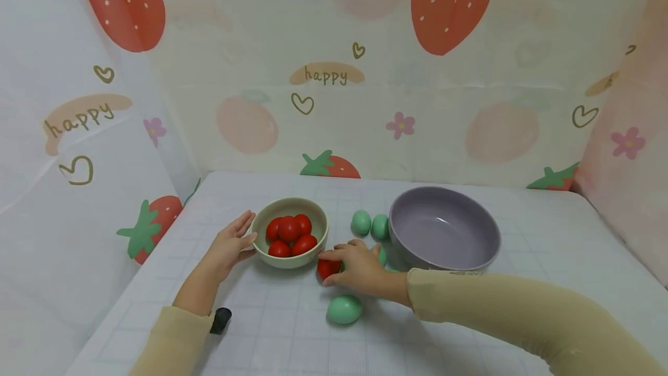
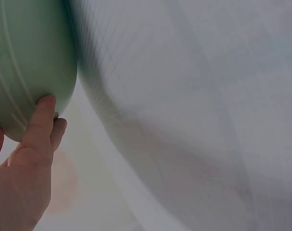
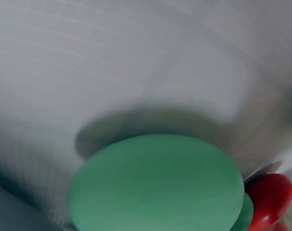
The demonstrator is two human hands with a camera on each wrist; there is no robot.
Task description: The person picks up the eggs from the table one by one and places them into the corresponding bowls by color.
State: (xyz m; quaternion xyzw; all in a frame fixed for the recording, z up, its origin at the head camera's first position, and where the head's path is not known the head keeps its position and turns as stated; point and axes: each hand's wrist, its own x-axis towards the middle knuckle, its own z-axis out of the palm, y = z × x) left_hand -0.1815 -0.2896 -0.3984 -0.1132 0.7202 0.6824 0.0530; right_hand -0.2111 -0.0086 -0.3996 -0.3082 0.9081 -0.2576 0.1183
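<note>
In the head view my left hand (image 1: 229, 249) touches the left side of a pale green bowl (image 1: 290, 261) that has several red eggs (image 1: 289, 229) in it. The left wrist view shows its fingers (image 2: 41, 118) fairly straight against the bowl's outer wall. Just right of that bowl, my right hand (image 1: 363, 270) pinches another red egg (image 1: 328, 268) between thumb and fingers, close over the table. A green egg (image 1: 345, 310) lies in front of this hand and looms large in the right wrist view. More green eggs are partly hidden behind the hand.
A wide purple bowl (image 1: 443, 231) stands to the right, with two green eggs (image 1: 361, 222) at its left side. A small black object (image 1: 221, 321) lies beside the left sleeve. The table (image 1: 282, 329) has a pale checked cloth, and a strawberry-print curtain (image 1: 334, 132) hangs behind.
</note>
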